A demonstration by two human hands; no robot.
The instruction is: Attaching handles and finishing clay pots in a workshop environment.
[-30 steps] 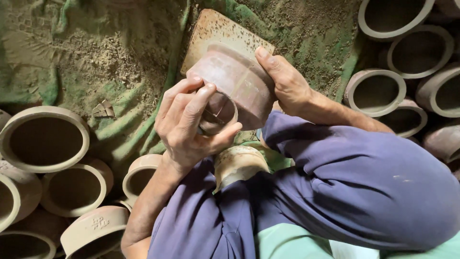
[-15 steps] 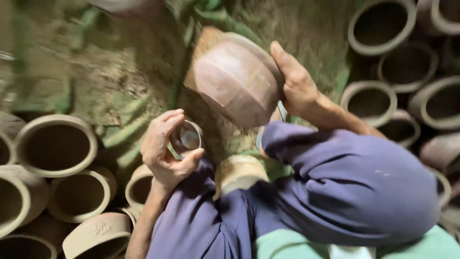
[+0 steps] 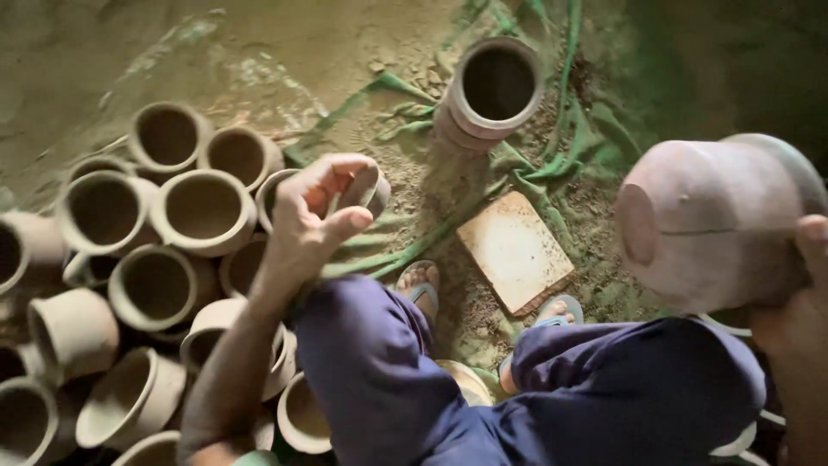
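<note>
Packed clay pots [image 3: 155,259] block left; open dirt floor [image 3: 285,52] ahead, flat tile [image 3: 516,250] between feet.

The right hand [image 3: 798,298] has carried the big clay pot [image 3: 711,224] from the middle, above the square board [image 3: 516,250], out to the right edge. The left hand [image 3: 315,220], with the small round clay piece [image 3: 366,185], moved away from the pot to the left, over the row of pots [image 3: 172,216]. The board now lies uncovered, and both sandalled feet [image 3: 420,285] show.
</note>
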